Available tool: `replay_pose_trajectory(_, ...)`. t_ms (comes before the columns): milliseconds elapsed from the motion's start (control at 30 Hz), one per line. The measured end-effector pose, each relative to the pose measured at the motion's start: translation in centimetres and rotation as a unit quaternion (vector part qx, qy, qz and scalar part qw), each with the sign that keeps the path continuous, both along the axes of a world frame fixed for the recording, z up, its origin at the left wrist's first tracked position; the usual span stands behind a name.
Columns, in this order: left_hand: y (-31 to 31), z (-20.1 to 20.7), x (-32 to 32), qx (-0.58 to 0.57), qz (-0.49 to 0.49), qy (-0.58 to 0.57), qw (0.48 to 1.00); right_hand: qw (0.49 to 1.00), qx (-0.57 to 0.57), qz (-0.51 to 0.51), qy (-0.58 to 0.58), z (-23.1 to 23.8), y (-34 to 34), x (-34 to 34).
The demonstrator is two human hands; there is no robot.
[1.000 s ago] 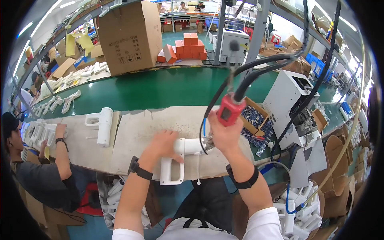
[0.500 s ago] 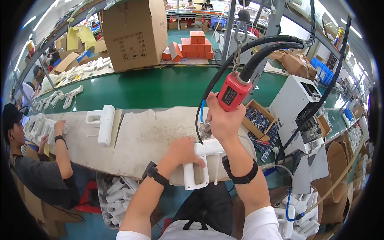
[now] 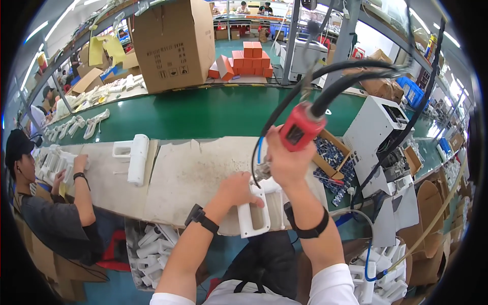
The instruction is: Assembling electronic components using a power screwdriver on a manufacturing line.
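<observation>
My right hand (image 3: pixel 291 161) is wrapped round a red power screwdriver (image 3: pixel 303 125), which hangs from a chain with thick black cables at its top. The tool's metal lower end meets the upper part of a white plastic housing (image 3: pixel 246 223) with a looped handle. My left hand (image 3: pixel 238 190) grips this housing by the loop, thumb across it, at the bench's near edge. A thin white rod (image 3: pixel 282 211) sticks out beside the loop. The screwdriver's tip is hidden by my hands.
Another white housing (image 3: pixel 137 160) lies left on the cardboard-covered bench (image 3: pixel 188 173). An open box of small dark parts (image 3: pixel 330 155) stands right, near a grey machine (image 3: pixel 371 132). Behind runs a green conveyor (image 3: pixel 203 114). A co-worker (image 3: pixel 51 203) handles white parts at left.
My right hand and the red screwdriver have come down slightly and to the right, blurred by motion. The white housing has turned a little, with my left hand still on it.
</observation>
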State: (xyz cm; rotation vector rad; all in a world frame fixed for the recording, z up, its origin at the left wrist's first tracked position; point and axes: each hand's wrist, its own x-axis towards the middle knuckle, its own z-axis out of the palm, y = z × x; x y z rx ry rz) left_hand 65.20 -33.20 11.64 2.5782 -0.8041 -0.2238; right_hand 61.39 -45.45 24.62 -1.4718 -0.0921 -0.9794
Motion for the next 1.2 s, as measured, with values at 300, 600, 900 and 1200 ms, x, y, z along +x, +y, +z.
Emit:
replay_pose_trajectory(300,-0.6,-0.7,1.0,0.055,-0.036,-0.033,0.997,0.998,0.015,0.055,0.024,-0.1,-0.3,-2.1)
replay_pose_trajectory(600,1.4,-1.2,-0.9,-0.159,-0.023,-0.078,0.984,0.998,-0.038,0.033,0.035,-2.4,0.5,-1.3)
replay_pose_trajectory(900,2.9,-5.1,-3.1,-0.172,0.114,-0.001,0.979,0.995,0.009,0.090,-0.029,3.4,2.3,-0.6)
replay_pose_trajectory(1200,2.5,-4.7,-3.4,-0.167,0.137,0.023,0.976,0.994,0.033,0.098,0.020,-0.1,3.7,3.3)
